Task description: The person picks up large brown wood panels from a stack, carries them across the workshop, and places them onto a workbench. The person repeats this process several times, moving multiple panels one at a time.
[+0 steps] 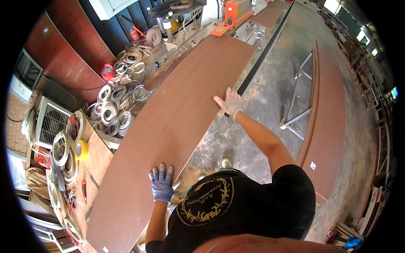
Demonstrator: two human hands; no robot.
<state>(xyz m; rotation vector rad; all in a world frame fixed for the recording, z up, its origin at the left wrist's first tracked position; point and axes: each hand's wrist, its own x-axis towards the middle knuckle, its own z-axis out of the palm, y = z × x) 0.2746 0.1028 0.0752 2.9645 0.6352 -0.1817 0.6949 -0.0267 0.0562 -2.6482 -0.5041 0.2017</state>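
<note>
A long brown board [168, 109] stretches away from me, its far end by an orange machine part [230, 16]. My left hand [161, 184], in a blue-grey glove, lies flat on the board's near part with fingers stretched out. Farther along, my right hand [230, 103] rests at the board's right edge. It wears a pale striped glove with bare fingertips; its thumb is spread over the top face and the other fingers point forward. Whether any part of that hand reaches under the edge is hidden.
Rolls of edge banding [109, 110] are heaped left of the board. A yellow tape roll [81, 149] and a red utility knife [84, 192] lie on a wooden bench [98, 159]. Stacked brown boards [331, 114] stand at right on a metal frame [291, 122]. A black track [263, 55] runs alongside the machine.
</note>
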